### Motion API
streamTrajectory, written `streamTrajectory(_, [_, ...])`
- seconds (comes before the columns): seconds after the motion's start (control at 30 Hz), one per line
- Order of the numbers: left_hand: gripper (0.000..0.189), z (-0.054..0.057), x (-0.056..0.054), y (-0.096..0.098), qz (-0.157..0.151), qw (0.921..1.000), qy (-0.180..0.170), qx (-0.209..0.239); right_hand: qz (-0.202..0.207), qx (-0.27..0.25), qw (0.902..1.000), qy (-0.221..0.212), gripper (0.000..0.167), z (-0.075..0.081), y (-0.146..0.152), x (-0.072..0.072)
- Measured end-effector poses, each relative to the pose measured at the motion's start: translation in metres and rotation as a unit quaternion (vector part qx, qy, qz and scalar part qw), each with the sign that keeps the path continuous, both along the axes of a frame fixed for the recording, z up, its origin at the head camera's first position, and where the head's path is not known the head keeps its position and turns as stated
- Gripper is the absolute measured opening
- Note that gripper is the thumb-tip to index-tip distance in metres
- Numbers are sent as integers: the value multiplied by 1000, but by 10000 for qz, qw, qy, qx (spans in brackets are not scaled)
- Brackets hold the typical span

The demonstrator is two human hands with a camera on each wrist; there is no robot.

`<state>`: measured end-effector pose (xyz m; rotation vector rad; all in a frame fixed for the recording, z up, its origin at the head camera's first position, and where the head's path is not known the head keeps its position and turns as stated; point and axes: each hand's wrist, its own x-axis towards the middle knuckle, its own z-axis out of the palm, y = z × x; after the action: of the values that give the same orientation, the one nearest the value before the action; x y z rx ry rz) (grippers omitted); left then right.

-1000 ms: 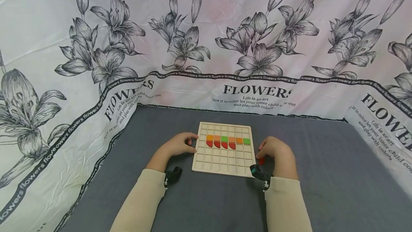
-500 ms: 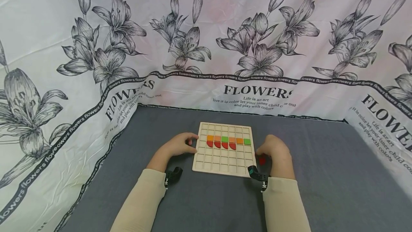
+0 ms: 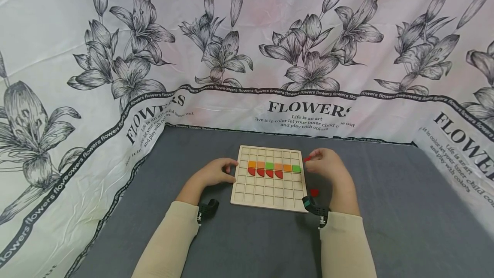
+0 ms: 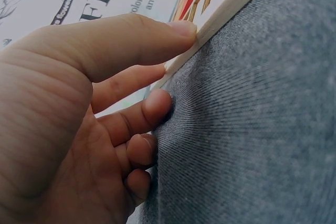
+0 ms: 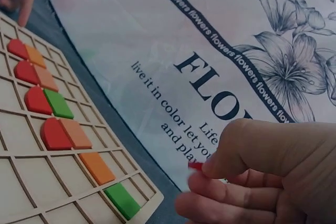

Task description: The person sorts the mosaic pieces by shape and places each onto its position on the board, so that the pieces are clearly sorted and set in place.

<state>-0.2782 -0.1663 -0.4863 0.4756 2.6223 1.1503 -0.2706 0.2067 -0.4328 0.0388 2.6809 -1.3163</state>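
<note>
A square wooden grid board (image 3: 266, 192) lies on the table. One row of it holds square tiles in orange, peach and green, such as the green tile (image 3: 296, 169). Red pieces with a rounded side, one the red piece (image 5: 56, 134), sit in cells along that row. My left hand (image 3: 216, 172) rests at the board's left edge; in the left wrist view its thumb and index fingertips touch the rim, the other fingers loosely bent. Beyond the right edge, my right hand (image 3: 328, 166) pinches a small red piece (image 5: 195, 166) between thumb and fingers, mostly hidden by them.
Another red piece (image 3: 314, 192) lies on the grey tablecloth (image 3: 254, 243) right of the board, beside the right wrist. Behind the table hangs a white curtain (image 3: 239, 110) printed with flowers and lettering. Each wrist wears a black camera band.
My right hand has risen from the cloth beside the board's lower right and moved away from me, carrying a red piece. Another red piece now shows uncovered. The left hand keeps its place.
</note>
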Motion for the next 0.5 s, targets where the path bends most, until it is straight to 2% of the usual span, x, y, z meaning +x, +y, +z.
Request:
streamTrajectory(0.1, [55,0,0,0,-11,10000,14,2,259,-362,9990,-82,44,-4,-3,-2])
streamTrajectory(0.17, [55,-1,0,0,-22,10000,25,9,512,-398,9977,-199,44,-7,-6,-4])
streamTrajectory(0.37, [55,0,0,0,-19,10000,29,17,1357,106,9894,-510,32,-18,-14,-7])
streamTrajectory(0.5, [55,0,0,0,-25,10000,12,32,1575,405,9853,-530,30,-21,-19,-6])
